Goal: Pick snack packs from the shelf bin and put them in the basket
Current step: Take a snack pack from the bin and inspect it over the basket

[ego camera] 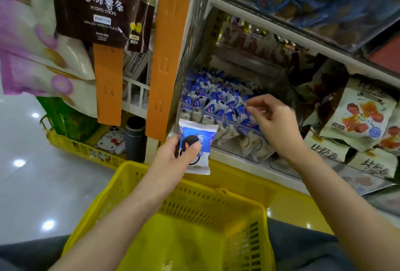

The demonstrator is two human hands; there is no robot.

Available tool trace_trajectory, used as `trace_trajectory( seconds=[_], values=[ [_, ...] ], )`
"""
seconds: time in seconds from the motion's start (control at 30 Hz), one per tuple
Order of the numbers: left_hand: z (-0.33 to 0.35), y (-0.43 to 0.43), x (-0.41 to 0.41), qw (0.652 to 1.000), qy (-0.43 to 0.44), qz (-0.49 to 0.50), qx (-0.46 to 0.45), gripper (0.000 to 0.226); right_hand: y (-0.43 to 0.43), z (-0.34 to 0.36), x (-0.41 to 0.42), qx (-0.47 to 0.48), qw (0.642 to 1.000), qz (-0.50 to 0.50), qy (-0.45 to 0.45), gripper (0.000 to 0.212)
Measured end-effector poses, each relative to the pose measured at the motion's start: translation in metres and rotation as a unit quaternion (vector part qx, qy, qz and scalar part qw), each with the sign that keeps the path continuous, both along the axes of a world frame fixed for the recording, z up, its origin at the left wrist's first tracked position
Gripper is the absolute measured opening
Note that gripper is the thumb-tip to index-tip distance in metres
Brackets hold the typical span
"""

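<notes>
Head view looked down on a yellow shopping basket (205, 203) at the bottom centre of the frame, its mesh walls and bare floor showing no packs inside. Above its far rim, at centre frame, the left hand (171, 158) held a cookie snack pack (200, 141) upright, thumb across the printed front and the other fingers curled behind it, so the blue-and-white wrapper stood between the basket and the shelf. Right of centre, the right hand (275, 123) reached over the front edge of the clear shelf bin (195, 108), and its thumb and forefinger were drawn together, pinching the crimped end of the top pack (244, 103), though blur softened the contact. Blue-and-white packs (216, 95) filled the bin in a loose heap, some pressed against its clear front wall. An orange hanging strip (166, 54) ran down just left of the bin, and a dark potato sticks bag (95, 4) hung at the upper left. Pale bags with red pictures (363, 115) lay at the right edge beside the bin. A second yellow basket (71, 143) stood on the glossy floor (26, 173) at the left.
</notes>
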State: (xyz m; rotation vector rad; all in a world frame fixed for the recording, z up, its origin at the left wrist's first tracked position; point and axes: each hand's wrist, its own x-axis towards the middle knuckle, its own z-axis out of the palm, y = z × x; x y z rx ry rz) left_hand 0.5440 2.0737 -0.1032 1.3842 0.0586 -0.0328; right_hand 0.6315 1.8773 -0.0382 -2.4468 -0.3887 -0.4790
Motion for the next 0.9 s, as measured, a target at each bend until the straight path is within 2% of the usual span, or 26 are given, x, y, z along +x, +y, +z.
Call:
trace_trajectory(
  seconds=[0.13,0.2,0.27,0.4,0.53,0.63,0.7,0.77,0.83,0.9],
  values=[
    [0.002,0.0,0.002,1.0,0.008,-0.001,-0.009,0.027,-0.015,0.003,0.044,-0.133,0.972,-0.079,0.176,0.009],
    [0.003,0.001,0.002,1.0,0.008,-0.002,-0.01,0.027,-0.019,-0.001,0.053,-0.183,0.959,-0.068,0.207,0.019],
    [0.003,0.001,0.002,1.0,0.009,-0.002,-0.016,0.025,-0.017,-0.004,0.055,-0.186,0.955,-0.065,0.221,0.024],
    [0.004,0.002,0.003,0.999,0.022,-0.013,-0.026,0.019,-0.011,-0.004,0.054,-0.192,0.947,-0.062,0.251,0.021],
    [0.006,0.002,0.002,0.999,0.027,-0.025,-0.025,0.011,-0.006,0.0,0.051,-0.187,0.951,-0.079,0.233,0.007],
    [0.009,0.004,0.001,0.999,0.018,-0.033,0.003,0.011,-0.007,0.007,0.047,-0.144,0.959,-0.105,0.22,0.004],
    [0.01,0.003,0.0,0.999,0.004,-0.031,0.008,0.015,-0.008,0.014,0.042,-0.117,0.968,-0.129,0.179,0.002],
    [0.011,0.002,0.0,1.0,-0.003,-0.018,0.006,0.023,-0.007,0.023,0.033,-0.068,0.983,-0.147,0.082,0.002],
    [0.012,0.003,-0.001,1.0,-0.001,-0.01,-0.016,0.025,-0.004,0.036,0.019,0.01,0.992,-0.123,-0.009,0.003],
    [0.014,0.004,-0.002,0.999,-0.004,-0.023,-0.045,0.03,0.002,0.05,0.004,0.121,0.991,-0.061,-0.014,0.003]
  ],
)
